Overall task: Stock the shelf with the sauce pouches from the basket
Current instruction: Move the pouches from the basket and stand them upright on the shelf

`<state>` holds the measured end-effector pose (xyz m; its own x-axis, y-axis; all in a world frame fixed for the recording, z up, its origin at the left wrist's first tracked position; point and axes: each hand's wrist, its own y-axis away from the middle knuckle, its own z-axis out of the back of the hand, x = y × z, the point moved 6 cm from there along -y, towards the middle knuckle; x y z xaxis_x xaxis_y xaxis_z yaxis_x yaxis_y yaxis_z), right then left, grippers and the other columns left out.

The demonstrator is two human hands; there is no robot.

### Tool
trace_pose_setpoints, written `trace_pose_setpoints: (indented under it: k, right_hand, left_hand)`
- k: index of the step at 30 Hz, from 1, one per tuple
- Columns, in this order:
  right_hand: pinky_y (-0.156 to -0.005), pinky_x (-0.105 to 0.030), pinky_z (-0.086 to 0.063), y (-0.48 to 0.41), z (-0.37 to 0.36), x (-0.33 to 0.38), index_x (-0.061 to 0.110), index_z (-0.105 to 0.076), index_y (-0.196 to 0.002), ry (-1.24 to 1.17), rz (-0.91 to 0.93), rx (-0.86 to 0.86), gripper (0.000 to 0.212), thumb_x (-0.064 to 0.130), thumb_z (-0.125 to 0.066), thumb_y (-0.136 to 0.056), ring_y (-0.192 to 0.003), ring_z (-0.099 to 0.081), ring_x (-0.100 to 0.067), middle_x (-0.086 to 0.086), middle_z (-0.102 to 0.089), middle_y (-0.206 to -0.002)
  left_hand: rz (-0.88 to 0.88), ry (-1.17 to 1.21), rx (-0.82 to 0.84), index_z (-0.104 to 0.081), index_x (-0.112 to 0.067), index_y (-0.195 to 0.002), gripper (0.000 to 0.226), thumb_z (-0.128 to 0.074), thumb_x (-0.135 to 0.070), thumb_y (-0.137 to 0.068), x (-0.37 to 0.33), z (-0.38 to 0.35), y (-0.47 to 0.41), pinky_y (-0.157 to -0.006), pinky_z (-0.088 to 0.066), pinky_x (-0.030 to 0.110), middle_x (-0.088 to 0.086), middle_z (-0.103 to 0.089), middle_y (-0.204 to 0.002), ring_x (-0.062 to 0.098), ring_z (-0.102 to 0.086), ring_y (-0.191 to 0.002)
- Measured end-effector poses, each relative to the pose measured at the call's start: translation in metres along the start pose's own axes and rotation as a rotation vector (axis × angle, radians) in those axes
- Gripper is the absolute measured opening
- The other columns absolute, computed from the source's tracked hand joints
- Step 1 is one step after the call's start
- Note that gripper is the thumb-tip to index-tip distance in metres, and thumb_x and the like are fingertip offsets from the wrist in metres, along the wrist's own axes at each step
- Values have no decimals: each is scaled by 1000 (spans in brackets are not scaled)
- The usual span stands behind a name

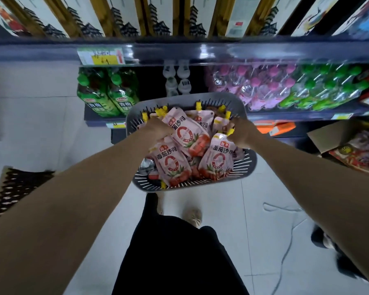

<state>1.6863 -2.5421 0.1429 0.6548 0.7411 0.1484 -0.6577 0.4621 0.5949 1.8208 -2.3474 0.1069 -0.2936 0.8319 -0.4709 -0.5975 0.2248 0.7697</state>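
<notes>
you're at the pick-up step: your left hand (158, 127) and right hand (242, 133) each curl round a sauce pouch (186, 135) in the basket (239, 105) on the floor; next, lift both to the shelf (285, 112).

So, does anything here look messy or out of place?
The pouches lie jumbled in the basket, spouts pointing different ways. A loose cable snakes across the floor on the right. Nothing looks spilled.
</notes>
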Motion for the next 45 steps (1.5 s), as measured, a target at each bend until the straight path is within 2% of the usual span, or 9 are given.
trace_pose_setpoints:
  k: [5,10,14,17,20,23,27,39,45]
  right_hand:
    - [-82,-36,-51,-22,-26,-12,3,-34,-140,-27,-34,23,55,0,-52,-88,-109,-60,-33,-22,-56,-126]
    - [-73,-34,-50,-36,-38,-16,4,-38,-136,-73,-40,-18,50,8,-55,-89,-102,-62,-33,-21,-62,-115]
    - [-63,-26,-41,-39,-34,-16,8,-53,-125,-107,-51,-41,44,18,-65,-84,-78,-60,-24,-11,-63,-92]
    - [-62,-23,-39,-33,-30,-11,9,-53,-128,-85,-9,4,49,19,-69,-83,-75,-58,-20,-9,-63,-106]
    - [-73,-25,-41,-20,-24,-4,0,-59,-118,-12,19,56,35,18,-64,-88,-107,-59,-27,-14,-57,-128]
    - [-74,-29,-45,-2,-10,4,3,-63,-109,-46,48,51,20,10,-57,-91,-103,-58,-29,-16,-59,-120]
    - [-67,-28,-37,29,32,15,7,-61,-103,-62,86,-28,17,2,-52,-90,-85,-51,-26,-16,-62,-108]
    - [-64,-34,-40,170,223,81,9,-49,-108,45,311,-482,19,7,-52,-89,-87,-56,-35,-21,-61,-103]
    - [-64,-36,-43,248,309,115,6,-43,-114,16,402,-723,27,11,-54,-90,-79,-52,-33,-21,-60,-103]
  left_hand:
    - [53,-57,-94,-49,0,-126,48,-63,-16,-82,7,-7,-24,-74,-54,36,16,-65,-96,28,-64,-95]
    - [70,22,-142,-52,-13,-110,26,-61,-19,-87,13,-11,-42,-37,-39,20,2,-58,-78,16,-58,-68]
    - [98,215,-110,-59,-3,-109,37,-73,-12,-77,24,-7,-50,-87,-55,37,10,-68,-99,21,-65,-90]
    - [109,300,-44,-60,-4,-92,15,-69,-6,-81,26,-7,-47,-90,-54,39,8,-63,-87,19,-61,-85]
    - [80,458,8,-54,0,-121,38,-63,0,-84,15,-7,-30,-64,-60,31,17,-67,-109,22,-65,-86]
    - [-21,427,16,-49,0,-128,45,-61,1,-85,-6,-2,-6,-76,-58,45,22,-65,-113,29,-66,-92]
    - [-182,170,-47,-64,-4,-102,17,-64,-7,-85,-34,17,37,-89,-53,47,15,-63,-95,26,-63,-91]
    - [-525,86,-116,-56,5,-116,30,-60,-1,-86,-133,123,213,-75,-54,35,15,-58,-102,26,-57,-91]
    - [-750,-11,-209,-57,-6,-82,6,-59,-4,-87,-180,179,306,-74,-55,34,15,-63,-91,25,-62,-84]
